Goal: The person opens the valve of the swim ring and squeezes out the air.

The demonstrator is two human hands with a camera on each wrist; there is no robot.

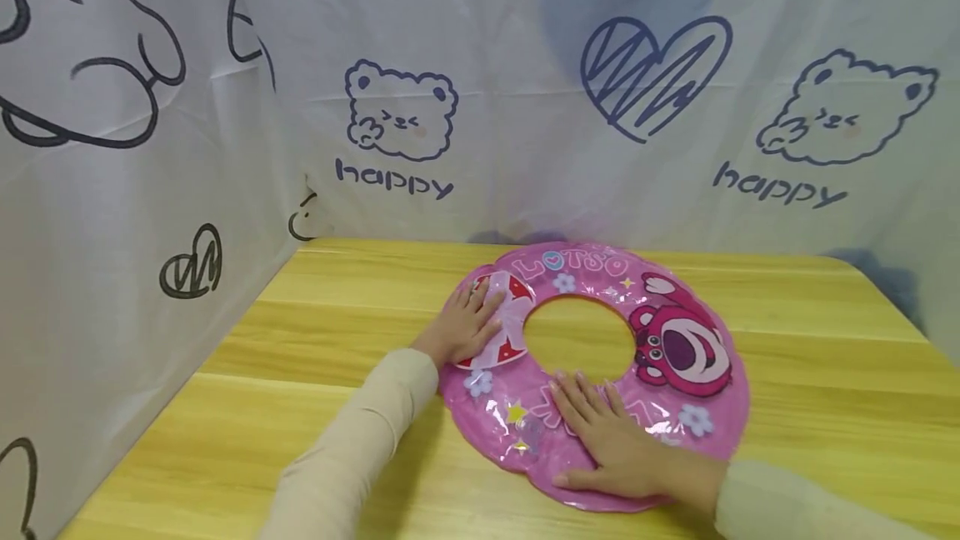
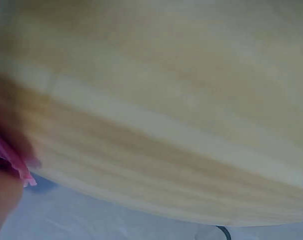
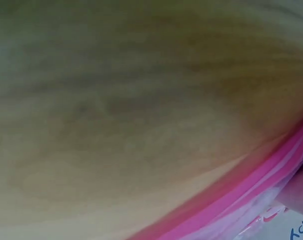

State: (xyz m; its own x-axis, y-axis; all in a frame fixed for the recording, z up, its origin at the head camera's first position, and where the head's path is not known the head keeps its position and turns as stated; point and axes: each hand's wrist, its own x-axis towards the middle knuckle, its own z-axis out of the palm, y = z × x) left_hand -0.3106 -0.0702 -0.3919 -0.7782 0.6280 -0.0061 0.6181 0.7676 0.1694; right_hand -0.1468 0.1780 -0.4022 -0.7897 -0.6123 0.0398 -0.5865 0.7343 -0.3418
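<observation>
A pink inflatable swim ring, printed with a bear face, small flowers and the letters LOTSO, lies flat on the wooden table. My left hand rests on its left side, over a red and white print, with fingers stretched out. Across the near part of the ring my right hand lies palm down, fingers spread and pointing at the centre hole. In the left wrist view a strip of the pink ring shows beside the hand. The right wrist view catches the ring's pink edge at its lower right.
The yellow wood-grain table reaches back to a white cloth with drawn bears, hearts and the word happy. Another stretch of printed cloth hangs along the table's left side. The ring's far edge lies near the back cloth.
</observation>
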